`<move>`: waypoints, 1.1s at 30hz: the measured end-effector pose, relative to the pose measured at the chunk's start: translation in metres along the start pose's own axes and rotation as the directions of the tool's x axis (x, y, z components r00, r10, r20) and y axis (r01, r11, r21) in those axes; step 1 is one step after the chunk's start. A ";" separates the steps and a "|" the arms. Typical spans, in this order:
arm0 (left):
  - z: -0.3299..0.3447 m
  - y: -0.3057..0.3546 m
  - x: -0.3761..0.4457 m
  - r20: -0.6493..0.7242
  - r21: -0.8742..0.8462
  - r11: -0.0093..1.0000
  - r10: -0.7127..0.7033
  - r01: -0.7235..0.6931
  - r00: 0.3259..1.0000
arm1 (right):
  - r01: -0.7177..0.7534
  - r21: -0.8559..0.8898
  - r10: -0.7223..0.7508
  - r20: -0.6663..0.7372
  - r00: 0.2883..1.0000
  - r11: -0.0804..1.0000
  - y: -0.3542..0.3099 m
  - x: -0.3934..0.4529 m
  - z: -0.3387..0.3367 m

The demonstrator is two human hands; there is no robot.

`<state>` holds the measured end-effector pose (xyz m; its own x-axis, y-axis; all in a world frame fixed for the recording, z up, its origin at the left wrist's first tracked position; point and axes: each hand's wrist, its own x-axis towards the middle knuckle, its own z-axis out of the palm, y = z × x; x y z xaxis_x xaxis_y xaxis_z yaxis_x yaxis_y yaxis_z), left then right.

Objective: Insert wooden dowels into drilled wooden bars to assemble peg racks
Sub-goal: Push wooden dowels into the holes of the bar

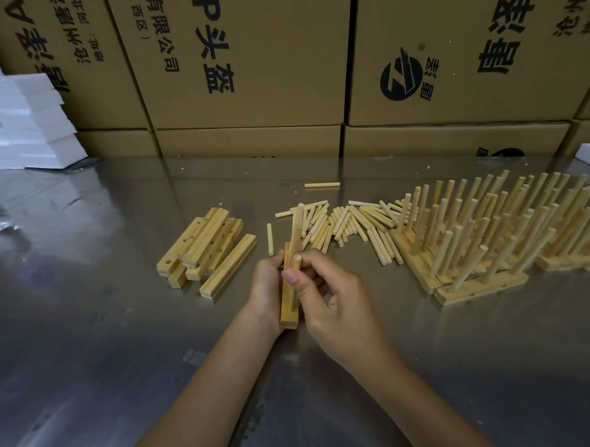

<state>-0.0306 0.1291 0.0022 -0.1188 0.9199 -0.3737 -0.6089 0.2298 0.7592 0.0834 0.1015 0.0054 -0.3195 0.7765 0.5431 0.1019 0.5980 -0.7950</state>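
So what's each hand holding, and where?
Left hand grips the bar around its middle. Right hand pinches a dowel near its top.

We found the near steel table [80, 315] open on either side. Drilled bars [206, 250] blocked the left, loose dowels [347, 222] lay ahead, and finished racks [488, 245] crowded the right.

Hands [301, 287] hide bar [289, 311] middle; finished racks [509, 239] cut off at right edge; dowel seating unclear

Pale drilled bar [289, 304] with two upright dowels [296, 267], near table centre
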 end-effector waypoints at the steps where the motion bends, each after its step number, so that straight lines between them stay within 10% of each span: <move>1: 0.001 0.001 0.000 -0.034 -0.017 1.000 -0.012 0.012 0.999 | -0.013 0.002 0.013 -0.001 1.000 1.000 0.001 -0.001 0.001; 7: 0.003 0.007 0.007 -0.178 -0.087 0.996 -0.039 0.023 0.983 | -0.130 -0.204 0.133 0.001 0.991 0.970 0.016 -0.012 0.009; 26: -0.012 0.017 0.030 0.012 0.008 0.969 0.249 -0.249 0.969 | -0.270 -0.417 0.238 -0.130 0.963 0.867 0.020 0.009 -0.017; 33: -0.021 0.018 0.035 -0.234 0.476 0.716 0.662 -0.510 0.711 | -0.325 -0.412 0.279 -0.169 0.945 0.851 0.026 0.056 -0.005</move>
<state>-0.0619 0.1592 -0.0087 -0.6718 0.7322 0.1121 -0.0024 -0.1536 0.9881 0.0728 0.1618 0.0162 -0.1148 0.9344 0.3373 0.5788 0.3389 -0.7417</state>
